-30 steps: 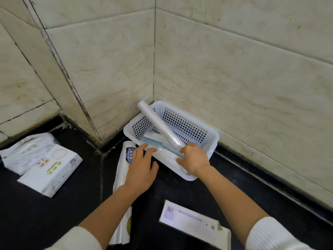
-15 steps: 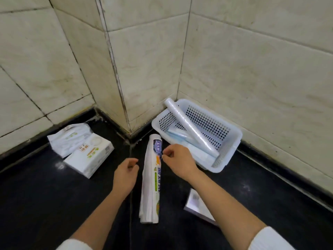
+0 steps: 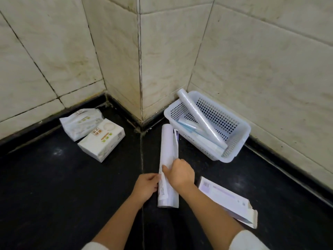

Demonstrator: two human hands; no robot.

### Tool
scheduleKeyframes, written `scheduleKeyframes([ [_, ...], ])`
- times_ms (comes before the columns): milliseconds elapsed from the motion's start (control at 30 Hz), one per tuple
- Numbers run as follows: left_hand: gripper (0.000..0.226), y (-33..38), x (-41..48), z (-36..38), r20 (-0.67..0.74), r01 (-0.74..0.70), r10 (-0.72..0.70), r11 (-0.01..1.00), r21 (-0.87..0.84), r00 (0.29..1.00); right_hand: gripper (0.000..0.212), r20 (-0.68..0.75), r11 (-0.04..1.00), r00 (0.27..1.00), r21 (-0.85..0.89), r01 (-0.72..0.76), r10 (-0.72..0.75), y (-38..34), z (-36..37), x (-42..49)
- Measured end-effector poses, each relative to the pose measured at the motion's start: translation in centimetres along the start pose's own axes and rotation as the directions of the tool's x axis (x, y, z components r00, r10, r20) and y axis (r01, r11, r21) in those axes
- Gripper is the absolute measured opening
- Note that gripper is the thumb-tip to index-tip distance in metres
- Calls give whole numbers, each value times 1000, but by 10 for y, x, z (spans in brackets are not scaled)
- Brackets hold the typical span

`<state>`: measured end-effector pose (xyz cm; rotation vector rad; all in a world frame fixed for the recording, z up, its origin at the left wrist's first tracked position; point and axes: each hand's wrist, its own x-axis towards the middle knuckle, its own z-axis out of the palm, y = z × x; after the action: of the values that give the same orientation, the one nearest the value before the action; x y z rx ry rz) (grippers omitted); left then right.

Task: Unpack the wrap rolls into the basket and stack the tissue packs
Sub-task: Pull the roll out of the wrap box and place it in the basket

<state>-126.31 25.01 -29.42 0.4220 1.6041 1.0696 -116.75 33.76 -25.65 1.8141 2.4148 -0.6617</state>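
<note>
A packaged wrap roll (image 3: pixel 167 150) in a printed plastic sleeve lies lengthwise on the black floor, in the middle. My right hand (image 3: pixel 180 173) pinches the sleeve from above near its lower half. My left hand (image 3: pixel 146 185) grips the sleeve's left edge. A white perforated basket (image 3: pixel 239 134) stands against the wall corner; one clear wrap roll (image 3: pixel 200 120) leans across it, sticking over the far rim, with other bluish rolls (image 3: pixel 189 126) lying beneath. Two white tissue packs (image 3: pixel 101 139) (image 3: pixel 81 121) lie side by side at the left wall.
An opened, flattened white cardboard box (image 3: pixel 228 199) lies on the floor at the right, near my right forearm. Tiled walls form a protruding corner (image 3: pixel 139 69) between the tissue packs and the basket. A floor seam (image 3: pixel 142 159) runs beside the packaged roll.
My right hand left the roll in the basket and moved to the packaged roll. My left hand shifted down to the sleeve's left edge. The package has turned over, plain side up.
</note>
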Motion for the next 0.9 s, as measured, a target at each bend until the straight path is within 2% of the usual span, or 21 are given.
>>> scheduleKeyframes([
  [133, 17, -1, 1, 6, -47, 13, -12, 1000, 7, 999, 59, 171, 942, 965, 238, -237, 200, 5, -2, 11],
  [200, 14, -3, 1, 8, -93, 41, -43, 999, -23, 995, 68, 253, 887, 937, 333, -320, 243, 8, 1, 15],
  [267, 9, -4, 2, 9, -121, 71, -81, 994, -83, 989, 67, 288, 834, 924, 420, -357, 251, 11, 6, 15],
  [367, 15, -3, 4, 10, -140, 109, -125, 987, -115, 982, 60, 319, 790, 915, 481, -380, 246, 16, 7, 13],
  [533, 22, -6, -2, 7, -208, 140, -134, 990, 13, 969, 51, 354, 773, 907, 501, -390, 228, 23, 8, -3],
  [633, 18, -9, -5, -12, -229, 148, -117, 981, 123, 966, 48, 348, 703, 902, 574, -420, 254, 30, 7, -19],
  [733, 15, -4, -5, -31, -170, 167, -132, 962, 214, 977, 37, 306, 637, 916, 658, -401, 260, 37, -6, -34],
  [833, 11, 11, -2, -42, -56, 173, -164, 913, 370, 985, 38, 212, 660, 949, 683, -314, 231, 37, -29, -44],
  [900, 10, 24, 1, -46, 38, 190, -236, 859, 476, 971, 44, 167, 677, 968, 692, -252, 190, 38, -50, -47],
])
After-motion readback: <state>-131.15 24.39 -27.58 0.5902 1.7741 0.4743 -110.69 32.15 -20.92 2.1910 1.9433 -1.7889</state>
